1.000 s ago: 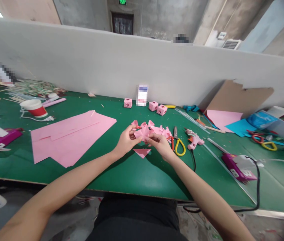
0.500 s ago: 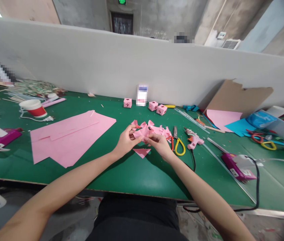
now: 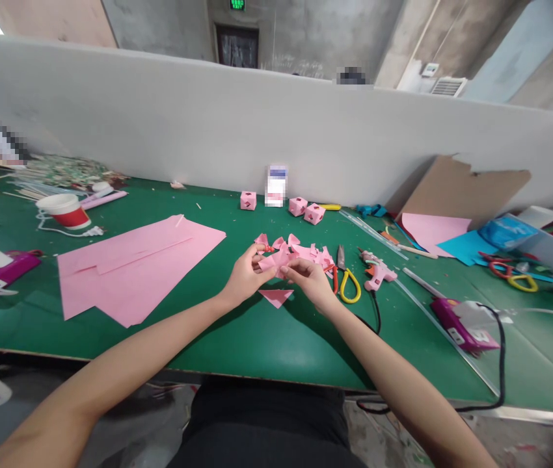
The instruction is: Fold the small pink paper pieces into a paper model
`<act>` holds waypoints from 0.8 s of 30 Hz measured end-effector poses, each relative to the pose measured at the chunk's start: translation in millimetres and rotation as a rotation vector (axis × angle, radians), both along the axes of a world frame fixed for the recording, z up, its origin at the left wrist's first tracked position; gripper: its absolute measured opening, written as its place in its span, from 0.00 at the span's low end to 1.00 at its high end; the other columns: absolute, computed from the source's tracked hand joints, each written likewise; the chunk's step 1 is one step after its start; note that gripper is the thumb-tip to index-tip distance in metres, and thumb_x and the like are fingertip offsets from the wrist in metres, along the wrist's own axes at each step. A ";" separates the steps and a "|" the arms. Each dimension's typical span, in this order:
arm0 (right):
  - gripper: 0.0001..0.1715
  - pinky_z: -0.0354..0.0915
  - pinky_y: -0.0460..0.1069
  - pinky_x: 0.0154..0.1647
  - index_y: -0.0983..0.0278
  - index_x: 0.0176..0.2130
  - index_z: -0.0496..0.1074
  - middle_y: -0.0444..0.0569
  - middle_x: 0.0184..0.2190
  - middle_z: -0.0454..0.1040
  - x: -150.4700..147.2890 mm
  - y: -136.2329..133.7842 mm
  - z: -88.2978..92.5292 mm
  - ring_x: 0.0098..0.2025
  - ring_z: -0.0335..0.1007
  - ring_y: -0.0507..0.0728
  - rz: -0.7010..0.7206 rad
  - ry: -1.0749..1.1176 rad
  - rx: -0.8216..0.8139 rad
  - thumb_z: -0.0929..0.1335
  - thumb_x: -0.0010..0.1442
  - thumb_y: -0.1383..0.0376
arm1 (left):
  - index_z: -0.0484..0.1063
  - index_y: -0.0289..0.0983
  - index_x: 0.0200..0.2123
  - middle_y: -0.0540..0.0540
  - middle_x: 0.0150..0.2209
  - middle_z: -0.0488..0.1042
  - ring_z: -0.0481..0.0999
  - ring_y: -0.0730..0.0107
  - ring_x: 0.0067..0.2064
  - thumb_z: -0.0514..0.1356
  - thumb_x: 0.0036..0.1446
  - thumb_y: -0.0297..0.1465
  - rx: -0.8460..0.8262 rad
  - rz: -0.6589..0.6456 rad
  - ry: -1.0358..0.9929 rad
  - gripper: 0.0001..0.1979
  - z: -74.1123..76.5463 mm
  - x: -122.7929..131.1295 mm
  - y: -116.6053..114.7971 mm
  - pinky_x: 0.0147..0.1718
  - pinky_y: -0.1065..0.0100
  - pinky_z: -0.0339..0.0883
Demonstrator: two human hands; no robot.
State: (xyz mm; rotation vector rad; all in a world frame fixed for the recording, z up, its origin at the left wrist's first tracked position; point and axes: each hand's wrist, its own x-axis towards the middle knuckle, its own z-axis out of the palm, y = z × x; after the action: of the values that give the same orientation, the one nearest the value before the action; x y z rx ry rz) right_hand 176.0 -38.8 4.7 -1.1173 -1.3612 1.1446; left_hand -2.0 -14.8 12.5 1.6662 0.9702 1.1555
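Between my two hands is a folded piece of pink paper (image 3: pixel 272 261), held just above the table. My left hand (image 3: pixel 246 276) is closed on its left side, thumb in front. The fingertips of my right hand (image 3: pixel 307 278) pinch its right edge. Below the hands a pink paper triangle (image 3: pixel 277 298) lies on the green tabletop. Behind them is a heap of pink paper scraps (image 3: pixel 323 255). Scissors (image 3: pixel 350 285) with yellow and red handles rest beside my right hand. Three pink paper cubes, one of them this cube (image 3: pixel 248 200), stand farther back.
Large pink paper sheets (image 3: pixel 134 273) spread out on the left, near a red and white cup (image 3: pixel 67 211). To the right lie a pink glue gun (image 3: pixel 378 274) with a black cord and a purple power strip (image 3: pixel 464 325). A white partition (image 3: pixel 159 110) borders the table's back.
Both hands stay in nearly the same place. The pink paper between them has tilted slightly, and my right fingertips have shifted a little on its edge.
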 end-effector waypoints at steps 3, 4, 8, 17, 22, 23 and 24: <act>0.21 0.67 0.49 0.33 0.63 0.31 0.76 0.47 0.28 0.76 1.3 1.4 -1.1 0.32 0.71 0.55 -0.005 -0.009 -0.006 0.75 0.49 0.49 | 0.65 0.36 0.46 0.51 0.29 0.71 0.74 0.71 0.29 0.66 0.49 0.35 -0.017 -0.014 -0.003 0.22 1.0 0.3 -0.4 0.28 0.71 0.66; 0.21 0.67 0.49 0.33 0.63 0.31 0.76 0.47 0.28 0.76 1.7 1.7 -1.5 0.32 0.71 0.55 -0.007 -0.008 -0.010 0.75 0.49 0.49 | 0.65 0.37 0.46 0.52 0.28 0.71 0.73 0.71 0.28 0.66 0.49 0.35 -0.023 -0.021 -0.007 0.22 1.4 0.5 -0.7 0.28 0.71 0.65; 0.19 0.66 0.49 0.33 0.62 0.30 0.76 0.46 0.28 0.76 2.2 1.7 -1.2 0.32 0.71 0.55 -0.010 0.015 -0.016 0.75 0.49 0.49 | 0.65 0.37 0.46 0.54 0.26 0.69 0.70 0.74 0.26 0.66 0.49 0.35 -0.022 -0.041 -0.025 0.22 2.3 0.9 -1.5 0.26 0.73 0.61; 0.20 0.67 0.50 0.33 0.63 0.26 0.74 0.46 0.26 0.75 1.3 -1.0 3.2 0.31 0.70 0.54 -0.003 0.028 -0.018 0.76 0.47 0.50 | 0.67 0.37 0.44 0.54 0.25 0.67 0.67 0.75 0.24 0.66 0.48 0.34 -0.009 -0.026 -0.001 0.20 3.3 1.2 -2.2 0.24 0.73 0.59; 0.19 0.66 0.49 0.34 0.63 0.30 0.76 0.46 0.28 0.74 1.8 -1.8 6.2 0.31 0.70 0.54 0.006 0.025 -0.031 0.75 0.48 0.50 | 0.68 0.37 0.45 0.50 0.28 0.73 0.74 0.69 0.28 0.67 0.46 0.33 -0.043 -0.033 -0.044 0.22 4.3 0.5 -1.3 0.26 0.71 0.65; 0.18 0.66 0.49 0.33 0.62 0.30 0.76 0.46 0.28 0.74 2.2 -2.0 7.0 0.31 0.70 0.54 0.003 0.026 -0.027 0.75 0.48 0.50 | 0.68 0.37 0.45 0.50 0.28 0.74 0.75 0.68 0.29 0.67 0.46 0.33 -0.050 -0.035 -0.049 0.22 4.1 0.4 -1.1 0.27 0.70 0.66; 0.18 0.66 0.49 0.33 0.62 0.29 0.76 0.45 0.28 0.74 2.7 -2.2 7.8 0.31 0.69 0.54 0.002 0.026 -0.022 0.75 0.49 0.51 | 0.68 0.37 0.45 0.50 0.29 0.75 0.75 0.68 0.29 0.67 0.46 0.33 -0.060 -0.040 -0.054 0.22 3.9 0.4 -1.1 0.27 0.70 0.67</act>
State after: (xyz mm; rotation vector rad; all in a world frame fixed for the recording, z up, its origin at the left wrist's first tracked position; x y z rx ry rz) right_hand 178.7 -40.9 12.4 -1.1134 -1.3326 1.1749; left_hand -1.5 -15.9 16.4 1.5926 0.9249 1.1280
